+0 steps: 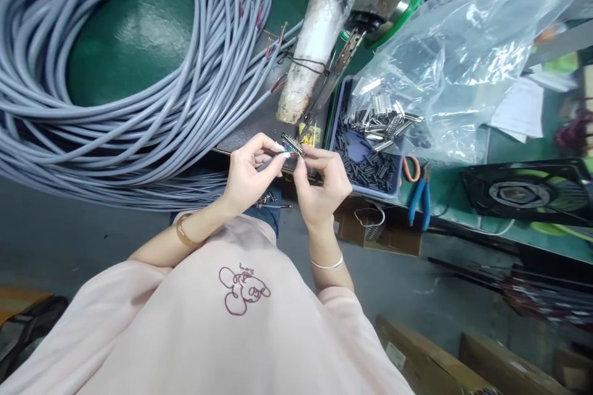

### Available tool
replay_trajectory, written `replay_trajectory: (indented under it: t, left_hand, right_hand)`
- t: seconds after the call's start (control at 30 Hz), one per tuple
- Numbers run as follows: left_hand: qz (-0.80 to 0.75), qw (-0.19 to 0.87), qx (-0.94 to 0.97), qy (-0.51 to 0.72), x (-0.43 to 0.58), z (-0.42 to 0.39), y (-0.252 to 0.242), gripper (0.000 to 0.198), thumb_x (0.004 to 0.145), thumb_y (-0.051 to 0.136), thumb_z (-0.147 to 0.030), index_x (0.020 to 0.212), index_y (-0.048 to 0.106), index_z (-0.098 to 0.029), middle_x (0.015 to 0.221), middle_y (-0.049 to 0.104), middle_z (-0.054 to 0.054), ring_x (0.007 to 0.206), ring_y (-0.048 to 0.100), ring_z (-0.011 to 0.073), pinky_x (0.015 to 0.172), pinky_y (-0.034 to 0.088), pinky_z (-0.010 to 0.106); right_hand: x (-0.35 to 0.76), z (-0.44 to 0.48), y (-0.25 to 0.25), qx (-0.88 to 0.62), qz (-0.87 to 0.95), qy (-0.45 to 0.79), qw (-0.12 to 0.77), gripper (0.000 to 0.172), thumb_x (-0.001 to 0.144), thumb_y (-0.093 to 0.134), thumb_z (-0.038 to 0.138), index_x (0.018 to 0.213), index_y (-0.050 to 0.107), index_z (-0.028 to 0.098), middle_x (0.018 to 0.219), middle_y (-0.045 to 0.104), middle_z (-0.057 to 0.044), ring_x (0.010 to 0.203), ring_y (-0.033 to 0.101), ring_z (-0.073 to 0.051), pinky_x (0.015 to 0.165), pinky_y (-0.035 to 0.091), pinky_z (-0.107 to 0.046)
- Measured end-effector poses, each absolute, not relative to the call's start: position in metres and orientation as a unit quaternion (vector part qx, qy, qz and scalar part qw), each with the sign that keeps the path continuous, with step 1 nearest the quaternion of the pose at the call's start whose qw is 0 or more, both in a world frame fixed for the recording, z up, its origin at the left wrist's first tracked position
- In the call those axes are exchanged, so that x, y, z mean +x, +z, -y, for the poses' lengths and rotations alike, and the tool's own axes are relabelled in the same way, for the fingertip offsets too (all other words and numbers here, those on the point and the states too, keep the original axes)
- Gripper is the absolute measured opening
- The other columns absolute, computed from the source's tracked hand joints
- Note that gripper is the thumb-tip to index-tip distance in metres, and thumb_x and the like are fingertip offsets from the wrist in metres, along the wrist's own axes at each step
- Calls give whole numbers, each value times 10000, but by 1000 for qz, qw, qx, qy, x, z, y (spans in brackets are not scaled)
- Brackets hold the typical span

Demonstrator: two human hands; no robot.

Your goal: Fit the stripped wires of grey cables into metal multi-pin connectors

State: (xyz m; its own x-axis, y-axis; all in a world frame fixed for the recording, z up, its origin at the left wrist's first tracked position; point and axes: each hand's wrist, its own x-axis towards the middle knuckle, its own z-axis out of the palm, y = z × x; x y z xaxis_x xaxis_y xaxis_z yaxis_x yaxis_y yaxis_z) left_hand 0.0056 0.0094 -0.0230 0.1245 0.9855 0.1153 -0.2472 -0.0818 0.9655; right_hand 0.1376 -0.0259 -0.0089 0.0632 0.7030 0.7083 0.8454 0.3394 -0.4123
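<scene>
Thumb and fingers of my left hand pinch the stripped end of a grey cable, where thin coloured wires fan out. My right hand grips a metal multi-pin connector by its near right end. The wires meet the connector's pin row between the two hands; whether they are joined to it is too small to tell. Just above stands a soldering iron, its tip region close to the connector. Behind the connector lies a small yellow block.
Grey cables loop across the bench's left side. At right, a blue tray holds black sleeves and a plastic bag of metal connectors. Blue-handled pliers and a black fan lie by the bench's front edge.
</scene>
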Motion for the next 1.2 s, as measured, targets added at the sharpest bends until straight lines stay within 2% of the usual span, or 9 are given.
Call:
replay_trajectory:
  t: [0.23,0.47,0.67,0.77,0.9,1.07,1.2]
  left_hand:
    - [-374,564,459,577,11,-18,-20,271,806,814,-314,787,593,-158,728,627,-38,534,607,23,462,469,92]
    - [-389,528,485,579,11,-18,-18,321,833,799,-402,798,584,-166,765,642,-21,576,611,39,545,526,148]
    - [-369,627,453,515,4,-22,-17,357,845,773,-451,843,527,-192,725,689,-29,464,576,29,417,437,137]
    - [-354,673,438,480,-1,-23,-18,354,846,765,-457,919,532,-201,763,727,-13,446,575,41,403,441,154]
    - [-358,653,479,465,-3,-21,-18,275,881,724,-400,977,582,-185,796,707,-7,462,576,38,437,476,160]
    - [-354,578,576,457,-8,-17,-19,85,952,603,-264,970,581,-184,738,628,-39,471,575,39,479,483,155]
    - [-340,557,618,439,-11,-17,-19,36,972,545,-218,944,550,-195,665,570,-64,470,565,45,499,478,155]
  right_hand:
    - [136,17,-8,-566,662,-59,488,123,912,680,150,834,611,215,945,778,-14,877,762,-155,777,612,-309]
    - [134,15,-6,-564,653,-74,499,122,895,712,160,840,626,227,932,781,-5,869,762,-163,768,605,-321]
    - [136,18,-12,-559,665,-78,489,116,914,669,163,850,607,236,940,784,-10,846,761,-158,751,611,-309]
    - [136,19,-14,-574,654,-55,490,128,921,662,165,832,598,229,899,778,-6,821,761,-149,697,603,-284]
    - [136,21,-12,-587,647,-30,486,143,920,668,168,813,590,220,893,779,-11,815,759,-139,620,567,-245]
    - [135,23,-11,-582,648,-17,491,141,913,683,157,812,601,212,868,778,-8,793,760,-131,628,577,-234]
    - [135,25,-14,-595,639,5,487,131,919,679,171,817,607,211,881,781,-11,795,762,-141,642,594,-250]
